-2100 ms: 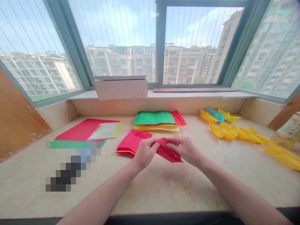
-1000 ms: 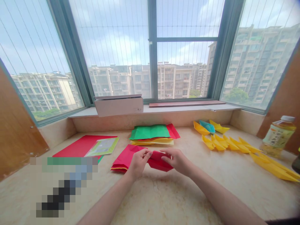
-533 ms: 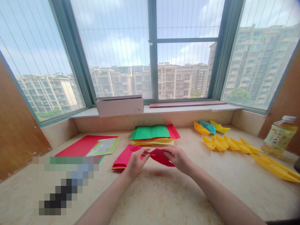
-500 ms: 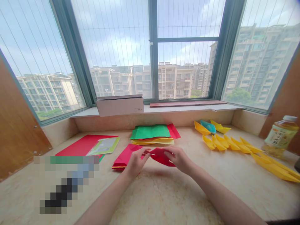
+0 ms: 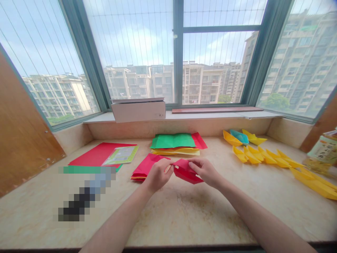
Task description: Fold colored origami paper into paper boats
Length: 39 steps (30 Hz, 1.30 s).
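Both of my hands hold a folded piece of red paper [image 5: 185,171] just above the marble counter [image 5: 184,214]. My left hand [image 5: 157,174] pinches its left tip with fingers closed. The right end is gripped by my right hand [image 5: 206,170], fingers curled over the top edge. A small pile of folded red and yellow sheets [image 5: 145,166] lies just left of my left hand. Behind my hands sits a stack of green, red and yellow paper [image 5: 175,143].
Several yellow paper boats and one teal boat [image 5: 239,136] lie in rows at the right [image 5: 265,156]. A drink bottle [image 5: 322,151] stands at the far right. A red sheet with a printed leaflet [image 5: 105,154] lies left. A white box [image 5: 138,109] rests on the window sill.
My hands have kept working the red paper in the same spot; its right part now points lower toward the counter. The view has tilted slightly downward and rightward.
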Motion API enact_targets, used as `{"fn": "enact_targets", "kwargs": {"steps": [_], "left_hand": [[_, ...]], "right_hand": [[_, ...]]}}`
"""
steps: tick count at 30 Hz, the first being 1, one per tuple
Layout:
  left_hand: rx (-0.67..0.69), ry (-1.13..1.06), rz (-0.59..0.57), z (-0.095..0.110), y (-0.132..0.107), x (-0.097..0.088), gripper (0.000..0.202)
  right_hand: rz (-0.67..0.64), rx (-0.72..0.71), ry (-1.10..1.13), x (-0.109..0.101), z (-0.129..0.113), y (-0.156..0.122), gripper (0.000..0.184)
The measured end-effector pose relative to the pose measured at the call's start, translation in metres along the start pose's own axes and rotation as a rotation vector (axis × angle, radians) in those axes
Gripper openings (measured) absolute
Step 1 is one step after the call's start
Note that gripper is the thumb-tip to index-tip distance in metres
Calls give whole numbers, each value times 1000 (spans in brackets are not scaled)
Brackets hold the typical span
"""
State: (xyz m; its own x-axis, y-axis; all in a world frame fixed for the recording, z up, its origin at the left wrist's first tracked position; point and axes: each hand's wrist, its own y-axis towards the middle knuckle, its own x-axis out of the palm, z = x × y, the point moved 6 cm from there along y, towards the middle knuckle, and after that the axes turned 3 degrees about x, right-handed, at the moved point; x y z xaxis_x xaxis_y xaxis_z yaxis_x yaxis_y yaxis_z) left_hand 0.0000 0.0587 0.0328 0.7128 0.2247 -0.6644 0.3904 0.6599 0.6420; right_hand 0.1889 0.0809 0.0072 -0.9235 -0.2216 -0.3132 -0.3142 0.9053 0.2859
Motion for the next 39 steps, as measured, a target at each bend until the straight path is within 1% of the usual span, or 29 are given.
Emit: {"fn": "enact_targets", "kwargs": {"steps": [6, 14, 18, 22, 25, 27, 32, 36, 39], "left_hand": [[38, 24, -10, 6, 1, -1, 20], [15, 34, 19, 5, 1, -4, 26], [40, 8, 19, 9, 1, -4, 26], [72, -5, 41, 12, 1, -6, 15], [124, -1, 19, 14, 2, -6, 19], [124, -2, 3, 13, 2, -6, 21], [13, -74, 17, 7, 2, -4, 17], [-171, -164, 31, -3, 2, 0, 16], [-308, -336, -7, -10, 2, 5, 19]], "right_hand": [[12, -29, -74, 0, 4, 0, 27], [-10, -62, -88, 2, 3, -3, 27], [1, -108, -150, 4, 1, -4, 24], [-3, -106, -160, 6, -1, -4, 25], [-6, -98, -151, 6, -3, -5, 27], [-7, -100, -154, 5, -4, -5, 28], [3, -124, -208, 5, -6, -6, 27], [-16, -175, -259, 6, -10, -6, 29], [-1, -194, -256, 4, -12, -6, 30]]}}
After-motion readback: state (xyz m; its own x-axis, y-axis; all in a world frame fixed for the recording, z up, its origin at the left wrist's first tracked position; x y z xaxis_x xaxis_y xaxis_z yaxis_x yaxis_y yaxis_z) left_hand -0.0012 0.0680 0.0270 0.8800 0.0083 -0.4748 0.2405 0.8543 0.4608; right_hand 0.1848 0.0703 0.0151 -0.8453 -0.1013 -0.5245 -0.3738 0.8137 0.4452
